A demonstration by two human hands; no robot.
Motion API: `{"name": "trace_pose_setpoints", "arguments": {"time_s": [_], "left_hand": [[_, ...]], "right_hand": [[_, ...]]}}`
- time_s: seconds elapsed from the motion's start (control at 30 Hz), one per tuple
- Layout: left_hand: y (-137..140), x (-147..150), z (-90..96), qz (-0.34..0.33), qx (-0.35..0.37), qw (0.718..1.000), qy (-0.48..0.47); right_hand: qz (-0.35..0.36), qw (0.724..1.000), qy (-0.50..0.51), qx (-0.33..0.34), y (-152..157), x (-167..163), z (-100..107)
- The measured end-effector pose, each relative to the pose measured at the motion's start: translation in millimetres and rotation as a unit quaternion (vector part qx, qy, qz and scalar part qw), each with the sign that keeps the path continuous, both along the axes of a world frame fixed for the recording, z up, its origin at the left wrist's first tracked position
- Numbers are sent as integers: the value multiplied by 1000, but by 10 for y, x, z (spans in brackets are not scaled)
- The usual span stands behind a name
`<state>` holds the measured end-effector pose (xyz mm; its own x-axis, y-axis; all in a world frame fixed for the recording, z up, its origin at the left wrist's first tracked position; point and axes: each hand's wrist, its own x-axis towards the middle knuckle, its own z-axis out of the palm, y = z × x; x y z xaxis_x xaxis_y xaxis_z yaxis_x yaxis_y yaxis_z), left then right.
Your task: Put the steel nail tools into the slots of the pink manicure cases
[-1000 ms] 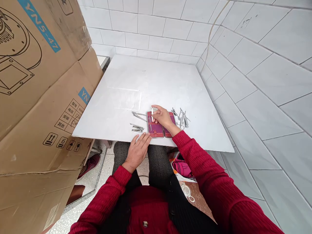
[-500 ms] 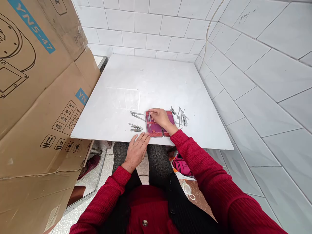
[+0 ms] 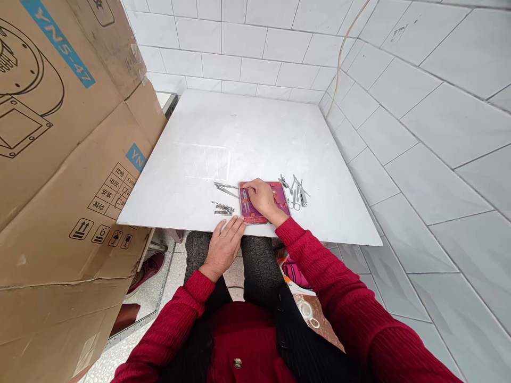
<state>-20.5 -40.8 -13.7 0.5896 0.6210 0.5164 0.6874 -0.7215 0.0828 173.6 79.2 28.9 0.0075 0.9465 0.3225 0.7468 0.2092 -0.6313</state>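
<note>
A manicure case [image 3: 256,219], purple inside with red trim, lies unfolded flat near the table's front edge. Slim metal tools [image 3: 245,203] sit in the loops of its left panel. My right hand [image 3: 261,197] is over that panel, fingers curled and closed at the tools' upper ends; whatever is between the fingertips is hidden. At the case's lower left corner, my left hand [image 3: 225,242] lies open on the table edge, fingertips touching the case. Left of the case are nail clippers [image 3: 224,209] and a thin metal tool [image 3: 225,187]. Scissors [image 3: 295,199] lie among several metal tools on the right.
The white tabletop [image 3: 271,133] reaches back to a tiled wall [image 3: 243,40], with another tiled wall [image 3: 435,127] along the right. A tall cardboard box [image 3: 80,175] stands against the left side. A cable [image 3: 340,58] hangs in the back corner.
My right hand has curled further and turned knuckles-up over the left panel, shifting slightly. More of the right panel shows. My left hand has stayed in place.
</note>
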Motion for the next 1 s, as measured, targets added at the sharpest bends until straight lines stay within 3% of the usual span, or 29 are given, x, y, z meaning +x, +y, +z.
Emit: {"name": "trace_pose_setpoints", "arguments": {"time_s": [0.43, 0.67, 0.83, 1.0], "left_hand": [[-2, 1, -12, 4, 10, 1000, 2], [-8, 6, -16, 7, 11, 1000, 2], [-13, -1, -9, 6, 7, 1000, 7], [-9, -4, -36, 4, 9, 1000, 4]], "right_hand": [[-17, 999, -46, -21, -109, -46, 76], [20, 999, -45, -12, -114, -70, 199], [57, 989, -126, -56, -115, -223, 375], [95, 961, -237, -104, -85, -467, 547]]}}
